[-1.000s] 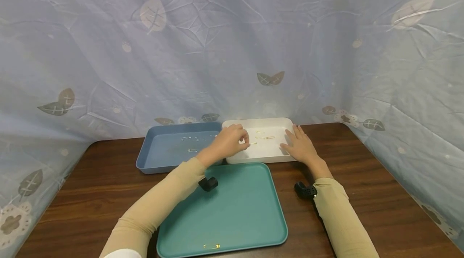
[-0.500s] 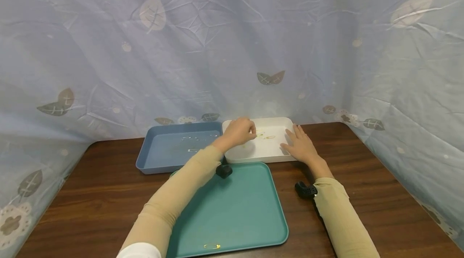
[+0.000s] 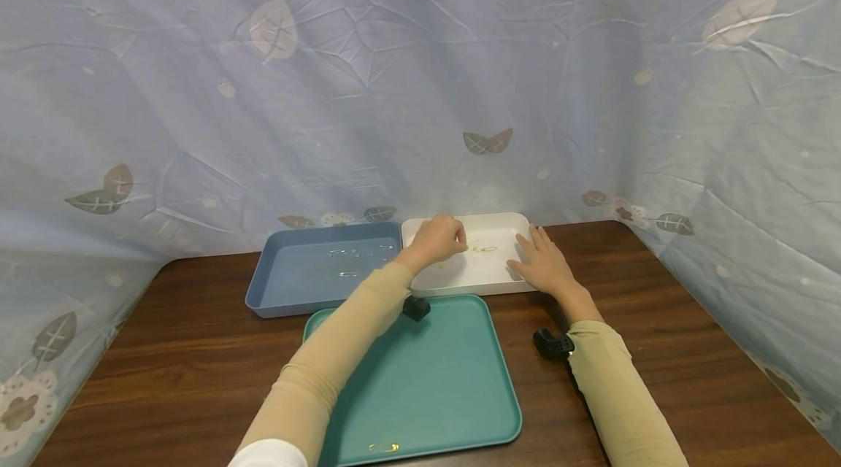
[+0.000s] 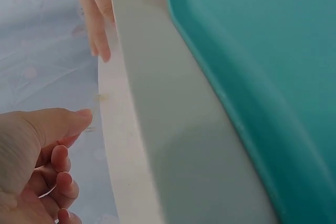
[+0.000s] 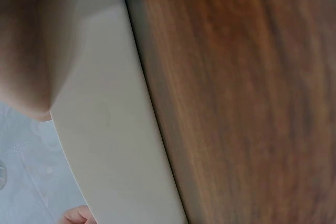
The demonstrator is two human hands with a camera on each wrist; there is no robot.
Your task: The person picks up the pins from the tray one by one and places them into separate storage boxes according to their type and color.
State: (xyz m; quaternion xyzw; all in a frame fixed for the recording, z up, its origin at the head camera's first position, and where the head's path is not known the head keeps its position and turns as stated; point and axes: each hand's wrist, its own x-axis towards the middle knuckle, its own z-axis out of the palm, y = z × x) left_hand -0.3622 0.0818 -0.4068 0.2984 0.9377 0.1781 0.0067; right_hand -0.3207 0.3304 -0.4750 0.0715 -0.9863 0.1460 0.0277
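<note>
My left hand (image 3: 439, 239) reaches over the white tray (image 3: 453, 286), thumb and fingers pinched low among the gold safety pins (image 3: 485, 249). In the left wrist view, a thin sliver of a safety pin (image 4: 90, 129) shows at the fingertips, mostly hidden by the thumb. Another gold pin (image 4: 101, 97) is visible just past them, blurred. My right hand (image 3: 544, 264) rests on the white tray's right end with its fingers spread. The right wrist view shows part of that hand (image 5: 23, 61) against the tray's outer wall (image 5: 105, 119).
Left of the white tray stands a blue tray (image 3: 279, 284) with several silver safety pins (image 3: 348, 274). A teal tray (image 3: 427, 379) lies in front, with one gold safety pin (image 3: 384, 447) near its front edge. Behind the wooden table (image 3: 164, 350) hangs a patterned curtain (image 3: 394, 87).
My left hand has moved right within the white tray, from its left side to the gold pins, and its thumb and fingers have come together there. My right hand has stayed put.
</note>
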